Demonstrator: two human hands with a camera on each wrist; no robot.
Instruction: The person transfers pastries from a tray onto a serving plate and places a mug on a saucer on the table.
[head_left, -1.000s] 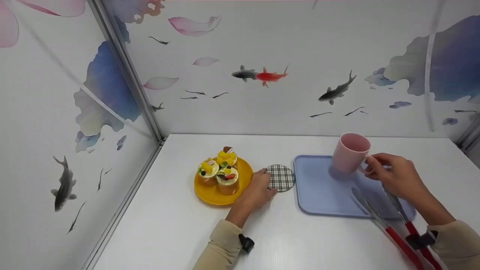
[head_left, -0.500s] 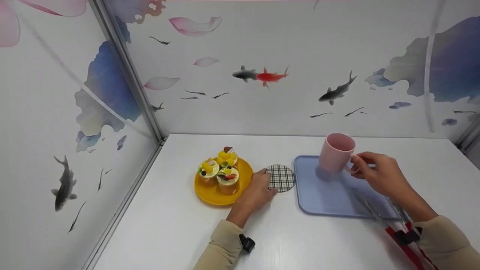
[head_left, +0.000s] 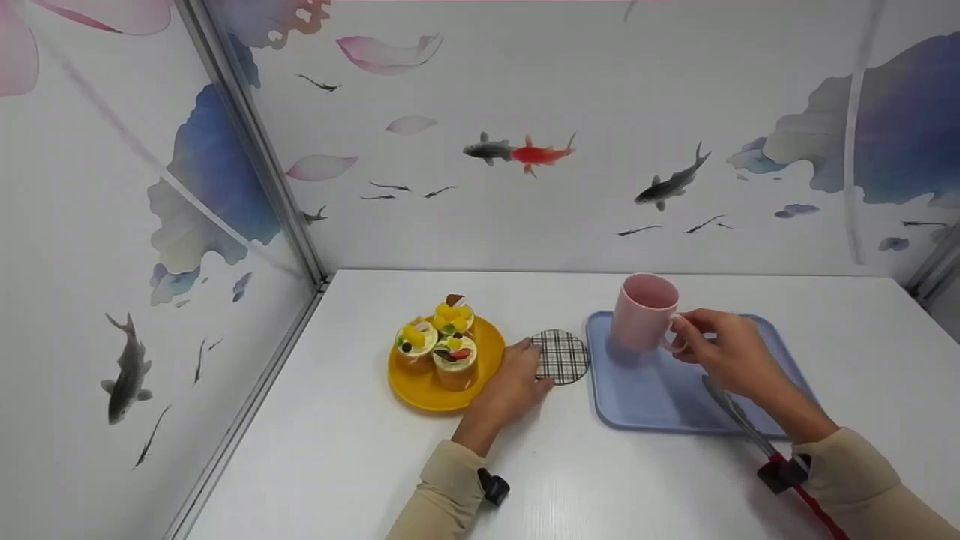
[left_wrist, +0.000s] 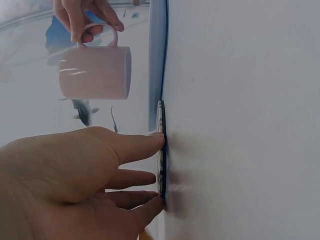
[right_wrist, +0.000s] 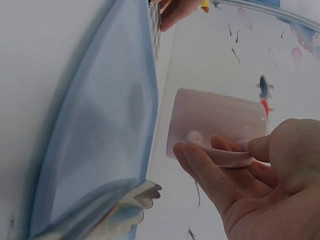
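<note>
A pink mug hangs over the left part of the blue tray, upright and raised above it. My right hand grips it by the handle, fingers and thumb curled round the loop in the right wrist view. A round plaid coaster lies flat on the table against the tray's left edge. My left hand holds the coaster's left side by its rim, thumb and fingers spread along the thin edge in the left wrist view.
The blue tray lies right of the coaster. Red-handled metal tongs rest across its front edge, partly hidden under my right forearm. A yellow plate with three dessert cups stands left of my left hand. Printed walls border the table behind and left.
My right hand has carried the mug leftward over the tray, closer to the coaster, and slightly lower in the head view. The left hand and coaster have stayed in place.
</note>
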